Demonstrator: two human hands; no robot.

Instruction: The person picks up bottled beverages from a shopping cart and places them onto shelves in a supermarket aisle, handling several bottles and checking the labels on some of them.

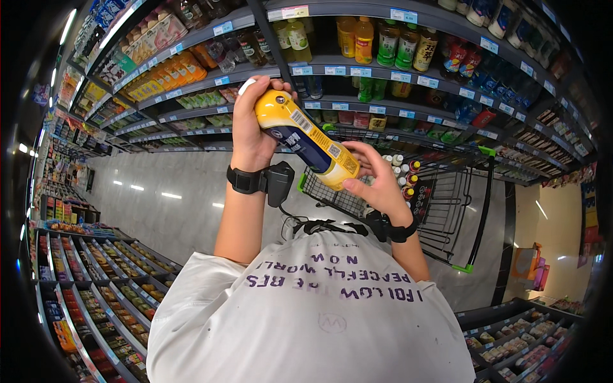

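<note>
A large yellow bottle (281, 112) with a dark blue label lies tilted across the space in front of my chest. Its side with a barcode and a square code faces up. My left hand (254, 121) is wrapped around its upper left end, and a small white piece (246, 86) shows by the thumb; I cannot tell whether it is the cap. At the lower right end, my right hand (378, 182) grips the bottle's base between thumb and fingers. Both wrists wear black straps, the left one with a black box (279, 183) on it.
Just beyond my right hand stands a wire shopping cart (447, 217) with green corners, holding several bottles (407, 180). Drink shelves (357, 69) curve across the far side. More stocked shelves (96, 300) stand at the lower left, with grey tiled floor (153, 185) between.
</note>
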